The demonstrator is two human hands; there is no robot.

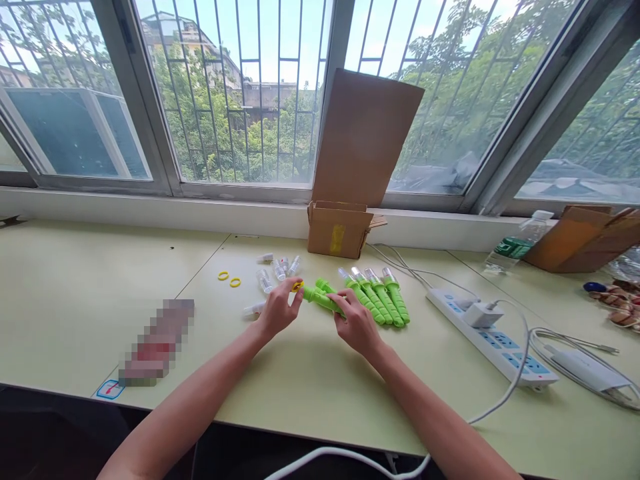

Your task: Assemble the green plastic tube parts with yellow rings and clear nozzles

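Between the fingertips of my left hand (278, 308) is a small yellow ring (297, 286), held at the end of a green ribbed handle (320, 298). My right hand (356, 322) grips that handle from its other end. Behind it lies another green handle (325, 285), partly hidden. To the right, several green handles with clear tips (383, 300) lie side by side. Several clear plastic pieces (279, 269) are grouped behind my left hand, and one more clear piece (254, 309) is partly covered by it. Two loose yellow rings (235, 283) rest farther left.
A cardboard box (335, 233) with a raised flap stands against the window sill. On the right are a white power strip (493, 339), coiled cables (583, 367) and a water bottle (520, 243). A blurred-out object (157, 343) lies near the left front edge.
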